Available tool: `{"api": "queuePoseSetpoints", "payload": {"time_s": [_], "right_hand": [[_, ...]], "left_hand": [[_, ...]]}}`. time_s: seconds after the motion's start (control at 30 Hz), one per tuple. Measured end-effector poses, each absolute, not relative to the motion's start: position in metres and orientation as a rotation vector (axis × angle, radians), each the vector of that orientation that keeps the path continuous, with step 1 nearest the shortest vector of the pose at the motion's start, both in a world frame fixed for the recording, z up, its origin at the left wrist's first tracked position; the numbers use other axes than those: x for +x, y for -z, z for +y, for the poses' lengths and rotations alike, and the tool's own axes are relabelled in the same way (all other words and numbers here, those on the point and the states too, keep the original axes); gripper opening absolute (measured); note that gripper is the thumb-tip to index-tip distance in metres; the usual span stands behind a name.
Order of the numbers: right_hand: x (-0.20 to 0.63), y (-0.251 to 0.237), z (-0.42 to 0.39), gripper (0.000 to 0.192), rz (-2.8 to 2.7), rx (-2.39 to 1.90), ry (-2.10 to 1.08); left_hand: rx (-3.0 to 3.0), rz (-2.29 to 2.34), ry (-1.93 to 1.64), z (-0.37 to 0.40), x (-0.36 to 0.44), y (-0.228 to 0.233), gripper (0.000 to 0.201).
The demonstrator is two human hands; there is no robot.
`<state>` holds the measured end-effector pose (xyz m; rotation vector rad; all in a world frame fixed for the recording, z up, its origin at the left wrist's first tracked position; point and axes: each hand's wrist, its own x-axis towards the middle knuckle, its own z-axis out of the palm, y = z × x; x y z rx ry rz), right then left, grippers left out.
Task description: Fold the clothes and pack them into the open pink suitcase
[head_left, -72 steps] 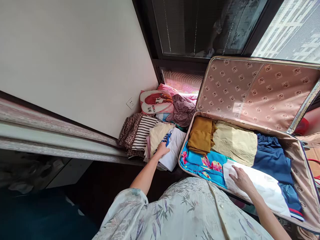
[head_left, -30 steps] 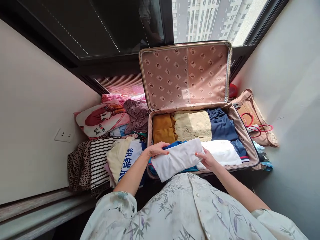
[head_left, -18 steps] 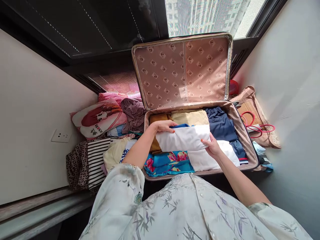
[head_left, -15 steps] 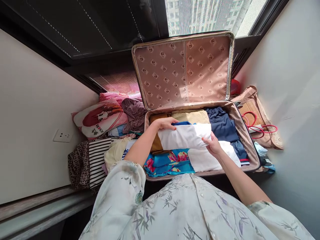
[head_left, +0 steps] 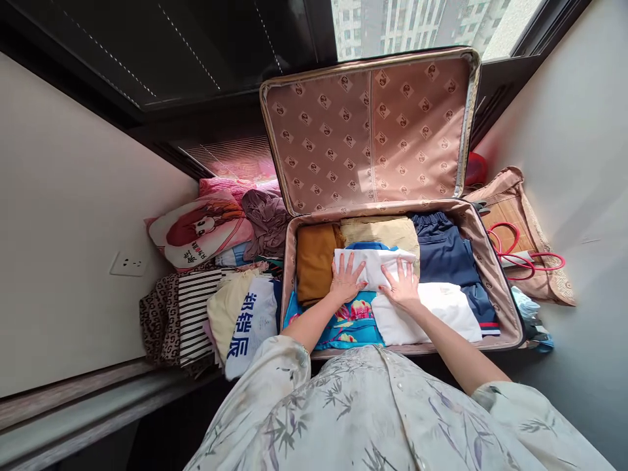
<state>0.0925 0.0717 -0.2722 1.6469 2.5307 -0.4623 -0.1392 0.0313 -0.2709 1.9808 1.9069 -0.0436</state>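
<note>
"Since both palms are down on it, where exactly is the white folded garment (head_left: 373, 268)?"

"Inside the suitcase (head_left: 496, 278), laid crosswise over the near part of a beige garment (head_left: 380, 229). Blue cloth shows along its far edge."

"How are the hands placed?"

"The left hand (head_left: 347, 280) is flat on its left end, the right hand (head_left: 402, 284) flat on its right. On both, the fingers are straight and spread apart, resting on the fabric and gripping nothing."

"What lies next to it?"

"A mustard garment (head_left: 316, 265) on the left, and a navy garment (head_left: 444, 255) with a gathered waist on the right. Toward the wearer there's a blue floral cloth (head_left: 356, 330), with a second white garment (head_left: 436, 314) beside it, under the right forearm."

"And farther out?"

"The lid (head_left: 324, 131) stands raised in front of the window (head_left: 392, 29). Left of the case are a striped cloth (head_left: 199, 314), a white shirt with blue characters (head_left: 258, 320), a mauve cloth (head_left: 265, 222) and a printed cushion (head_left: 201, 232). On the right, a red looped cord (head_left: 513, 239) is near the wall."
</note>
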Motion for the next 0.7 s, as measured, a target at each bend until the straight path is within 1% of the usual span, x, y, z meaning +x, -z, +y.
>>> {"api": "queuePoseSetpoints", "payload": {"time_s": [0.07,0.17,0.23,0.33,0.43,0.5,0.6,0.67,0.7], "right_hand": [[0.087,0.283,0.080,0.074,2.403,1.572,0.490],[0.088,0.294,0.091,0.076,2.330,1.530,0.495],[0.091,0.296,0.094,0.075,2.314,1.526,0.497],[0.094,0.296,0.093,0.074,2.305,1.547,0.461],[0.095,0.296,0.092,0.074,2.294,1.565,0.438],[0.095,0.296,0.093,0.075,2.287,1.574,0.443],[0.096,0.298,0.094,0.075,2.294,1.580,0.455],[0.097,0.300,0.094,0.076,2.304,1.590,0.450],[0.098,0.300,0.094,0.077,2.308,1.597,0.443]], "left_hand": [[1.959,1.908,0.031,0.034,-0.138,0.282,0.078],[1.897,1.874,0.018,0.042,-0.140,0.284,0.082],[1.851,1.827,0.020,0.047,-0.142,0.277,0.083],[1.794,1.743,0.009,0.049,-0.146,0.259,0.079],[1.750,1.759,-0.145,0.037,-0.156,0.239,0.070],[1.731,1.899,-0.357,0.017,-0.174,0.226,0.058],[1.636,2.214,-0.646,-0.032,-0.223,0.206,0.041],[1.443,2.463,-0.656,-0.074,-0.265,0.194,0.038],[1.306,2.582,-0.585,-0.096,-0.286,0.190,0.038]]}}
